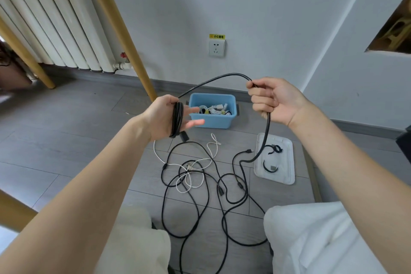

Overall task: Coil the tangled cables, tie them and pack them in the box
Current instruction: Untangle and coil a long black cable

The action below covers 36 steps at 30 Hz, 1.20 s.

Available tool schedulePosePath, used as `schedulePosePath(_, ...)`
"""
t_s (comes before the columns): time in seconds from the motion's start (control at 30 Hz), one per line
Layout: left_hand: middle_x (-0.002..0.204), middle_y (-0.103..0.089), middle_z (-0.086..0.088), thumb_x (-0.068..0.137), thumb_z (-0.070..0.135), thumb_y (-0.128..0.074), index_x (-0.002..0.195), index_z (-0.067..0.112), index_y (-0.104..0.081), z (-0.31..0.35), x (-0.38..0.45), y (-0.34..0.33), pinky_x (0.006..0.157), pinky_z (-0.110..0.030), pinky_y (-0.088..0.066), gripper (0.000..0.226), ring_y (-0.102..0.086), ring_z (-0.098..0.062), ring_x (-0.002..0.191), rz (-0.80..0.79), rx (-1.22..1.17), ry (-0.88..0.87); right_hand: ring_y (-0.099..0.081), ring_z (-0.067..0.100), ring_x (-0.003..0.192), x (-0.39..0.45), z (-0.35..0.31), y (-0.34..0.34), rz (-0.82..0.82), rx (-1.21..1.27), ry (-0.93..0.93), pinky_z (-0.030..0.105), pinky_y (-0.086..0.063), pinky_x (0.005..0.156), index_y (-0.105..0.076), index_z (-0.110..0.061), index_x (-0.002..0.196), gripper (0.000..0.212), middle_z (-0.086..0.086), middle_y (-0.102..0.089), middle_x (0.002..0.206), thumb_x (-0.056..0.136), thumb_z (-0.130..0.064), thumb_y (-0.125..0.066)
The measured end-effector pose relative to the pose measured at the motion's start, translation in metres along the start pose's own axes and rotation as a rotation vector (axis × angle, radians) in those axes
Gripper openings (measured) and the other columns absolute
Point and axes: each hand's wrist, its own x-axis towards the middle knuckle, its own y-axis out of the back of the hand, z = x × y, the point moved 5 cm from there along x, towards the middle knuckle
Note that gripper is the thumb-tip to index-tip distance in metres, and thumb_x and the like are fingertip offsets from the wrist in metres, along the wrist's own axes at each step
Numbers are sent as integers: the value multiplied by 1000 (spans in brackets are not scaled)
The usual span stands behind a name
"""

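— Head view, hands first?
— Left hand (171,115) raised, palm up, fingers straight and spread, several turns of the black cable (222,78) wound around the palm. Right hand (273,100) fisted around the same cable, further along.

— Path of the cable?
— Arching from the coil (176,119) on the left palm up and over to the right fist, then dropping down to the floor (66,135), passing over the white lid (287,162).

— On the floor?
— Tangle of black cables (200,202) between the knees, with a thin white cable (189,173) looped through it. Two short black ties (270,168) lying on the lid, right of the tangle.

— Box?
— Blue box (212,121) standing open beyond the tangle, near the wall, holding white cables (213,109) already bundled. Lid apart from it, to the right.

— Surroundings?
— Wall socket (216,48) above the box, white radiator (55,26) at left, wooden legs (124,35) crossing in front of it.
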Motion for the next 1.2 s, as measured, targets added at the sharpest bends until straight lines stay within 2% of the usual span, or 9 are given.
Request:
schedulePosePath(0.07,142,-45,-10,102,31,-21,141,1,-31,6,6,-3,81,-37,-56,50,-68,-37,92,9,-120,-67,-22,5,24,-4,-1,-5,-43,-3,-3,15,-13,29,-46,-11,75,8,-7,-25,38,81,-14,-44)
schedulePosePath(0.13,148,-38,-12,102,37,-18,144,5,-31,12,13,-3,108,-39,-33,54,-52,-32,122,42,-184,-107,-21,4,24,-7,0,-10,-88,-88,-18,15,-12,30,-48,-11,76,7,-8,-25,38,79,-17,-46)
schedulePosePath(0.2,148,-34,-19,102,38,-17,144,7,-32,19,17,-3,113,-40,-20,54,-42,-31,132,81,-285,-165,-19,0,28,-9,7,-17,-152,-294,-53,15,-11,32,-51,-12,77,11,-10,-25,39,84,-19,-46)
schedulePosePath(0.37,125,-57,-19,104,32,-15,124,-4,-47,40,9,-22,96,-37,-43,53,-64,-30,93,-29,-578,-373,-15,3,36,-7,56,-27,-337,-864,-276,16,-10,37,-56,-12,75,28,-8,-27,43,97,-26,-45)
schedulePosePath(0.57,130,-58,-5,102,35,-19,138,6,-35,17,-12,-92,59,-21,-53,49,-65,-12,55,-469,-77,-179,-16,7,36,3,77,-21,-322,-1242,-430,18,-13,39,-62,-15,75,29,-8,-27,40,93,-35,-53)
schedulePosePath(0.7,129,-59,-2,95,39,-32,134,12,-49,-11,-35,-85,63,-23,-55,50,-69,-17,59,-837,221,138,-24,13,47,7,62,-8,-136,-1439,-318,24,-24,48,-54,-8,65,44,-3,-31,50,86,-48,-59)
schedulePosePath(0.9,117,-66,-8,95,44,-35,138,17,-44,-46,-59,-55,64,-23,-54,52,-68,-12,57,-1038,444,339,-28,12,56,11,39,-8,-92,-1511,19,28,-22,55,-48,-11,55,32,-3,-32,53,79,-13,-69)
schedulePosePath(1.03,97,-73,-6,95,42,-23,137,12,-36,-63,-61,-48,58,-18,-52,53,-59,-5,43,-949,573,435,-24,12,52,20,15,-6,132,-1363,192,28,-20,53,-42,-16,50,47,-4,-29,50,70,-37,-79)
schedulePosePath(1.2,121,-64,-8,100,36,-29,136,7,-40,-44,-28,-24,62,-30,-59,47,-70,-23,59,-293,294,289,-24,8,44,21,-2,-11,241,-1325,266,25,-19,47,-42,-16,49,44,-11,-27,35,74,-25,-78)
